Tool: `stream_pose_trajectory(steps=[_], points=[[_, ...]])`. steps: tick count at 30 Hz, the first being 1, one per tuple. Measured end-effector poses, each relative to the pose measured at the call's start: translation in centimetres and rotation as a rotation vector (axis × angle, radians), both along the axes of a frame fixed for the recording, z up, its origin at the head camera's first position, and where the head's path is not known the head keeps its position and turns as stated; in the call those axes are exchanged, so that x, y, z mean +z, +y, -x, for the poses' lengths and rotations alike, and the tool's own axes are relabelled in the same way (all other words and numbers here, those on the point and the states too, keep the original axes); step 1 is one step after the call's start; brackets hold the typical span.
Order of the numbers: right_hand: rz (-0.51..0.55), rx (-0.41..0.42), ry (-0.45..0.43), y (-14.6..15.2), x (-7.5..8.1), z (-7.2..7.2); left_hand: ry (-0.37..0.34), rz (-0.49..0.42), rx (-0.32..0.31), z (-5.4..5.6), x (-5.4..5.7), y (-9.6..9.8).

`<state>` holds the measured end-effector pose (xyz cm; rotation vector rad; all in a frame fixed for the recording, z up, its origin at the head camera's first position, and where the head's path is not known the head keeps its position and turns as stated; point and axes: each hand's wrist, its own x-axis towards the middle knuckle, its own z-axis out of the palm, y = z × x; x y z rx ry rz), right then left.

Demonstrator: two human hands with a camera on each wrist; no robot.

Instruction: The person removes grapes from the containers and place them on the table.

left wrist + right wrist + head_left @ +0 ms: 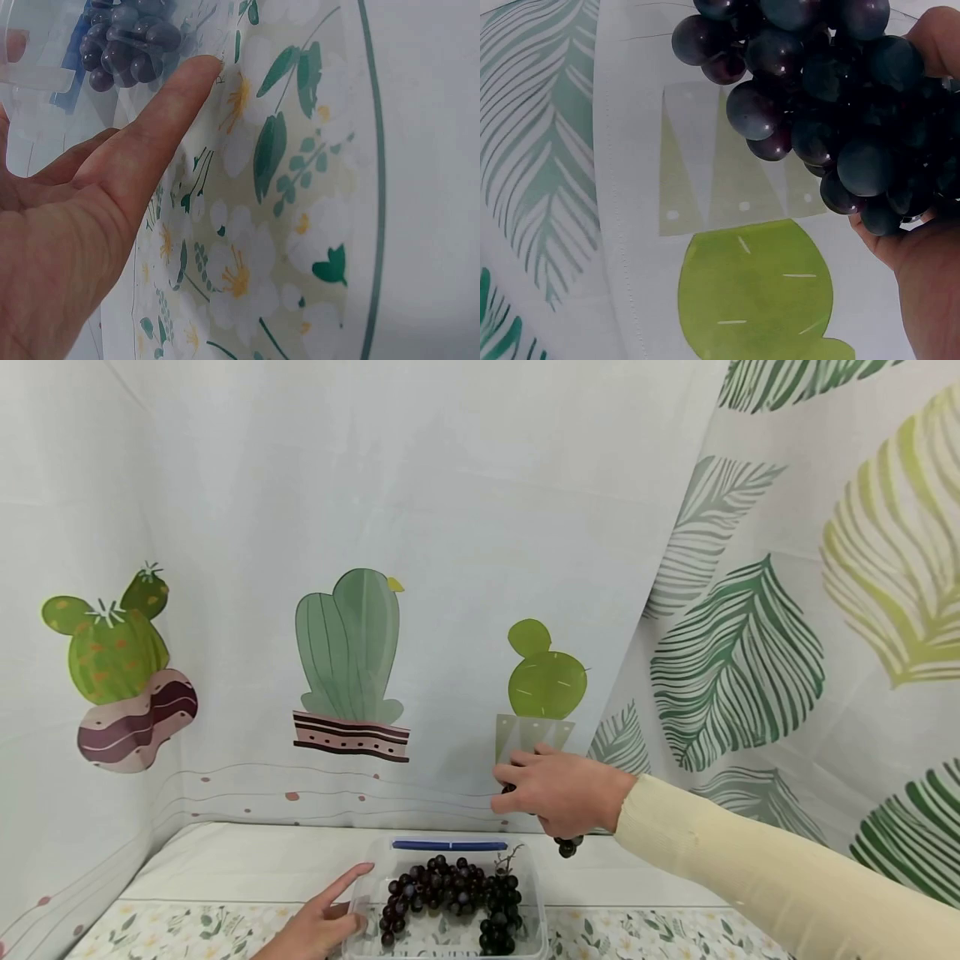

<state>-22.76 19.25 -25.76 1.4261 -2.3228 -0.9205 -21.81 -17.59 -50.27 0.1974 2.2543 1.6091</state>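
Observation:
My right hand (566, 789) holds a bunch of dark grapes (832, 105) up in the air, beyond and to the right of a clear plastic box (543, 902). The bunch fills the top right of the right wrist view, with fingers around it; in the head view the hand covers most of it. Dark grapes (442, 887) lie in an arch inside the box, a bare stem sticking up at their right end. At the box's left side, my left hand (318, 931) touches the wall with index finger and thumb extended.
The box has a blue clip (450, 845) along its far edge. A floral-patterned cloth (622, 931) with a white strip behind it covers the table. White curtains (465, 527) printed with cacti and leaves hang close behind and on both sides.

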Motion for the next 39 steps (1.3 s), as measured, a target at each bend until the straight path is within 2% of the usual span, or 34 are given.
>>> stream_pose_trajectory(steps=[18,26,39], points=[[0.003,-0.076,-0.046,1.0,-0.3,0.4,-0.013,-0.044,-0.038,-0.1,-0.3,-0.5],[0.023,-0.074,-0.041,1.9,-0.5,0.4,-0.017,-0.079,-0.071,-0.1,-0.1,-0.7],[0.022,-0.086,-0.044,3.0,-0.9,0.8,-0.018,-0.037,-0.019,0.1,-0.2,-0.3]])
